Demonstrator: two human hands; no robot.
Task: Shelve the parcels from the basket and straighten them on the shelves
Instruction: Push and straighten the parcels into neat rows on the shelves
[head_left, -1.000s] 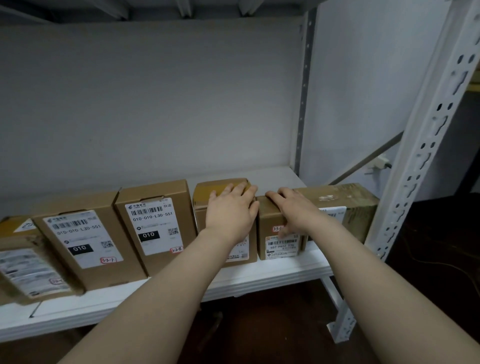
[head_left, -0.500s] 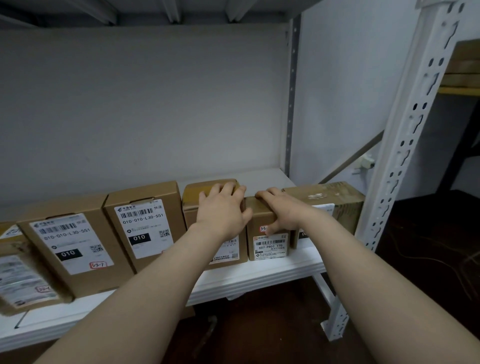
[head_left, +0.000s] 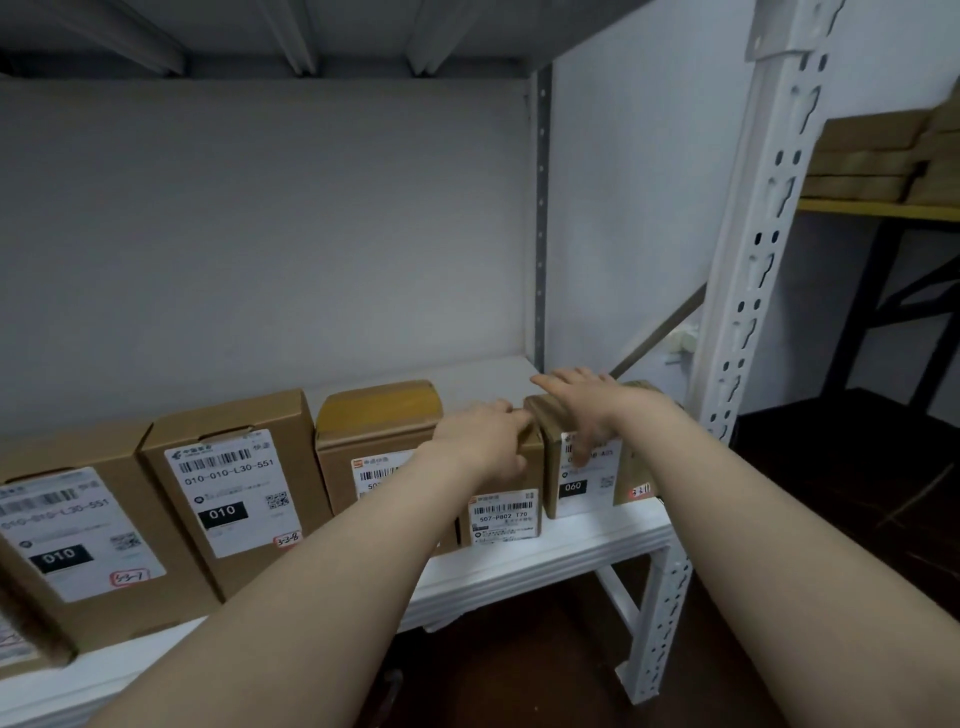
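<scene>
Parcels are sitting under my flat palms: my left hand (head_left: 483, 441) is pressing the 507-P802 T70 parcel (head_left: 503, 517), my right hand (head_left: 592, 410), stretched out, the 060 parcel (head_left: 571, 488).

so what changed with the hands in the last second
Both hands shifted one box right: the left hand from the yellow-taped box to the small box, the right hand from that to the end box. The other boxes stayed put.

Left hand (head_left: 483, 441) on small parcel (head_left: 504, 517), right hand (head_left: 597, 410) on end parcel (head_left: 574, 486)
</scene>
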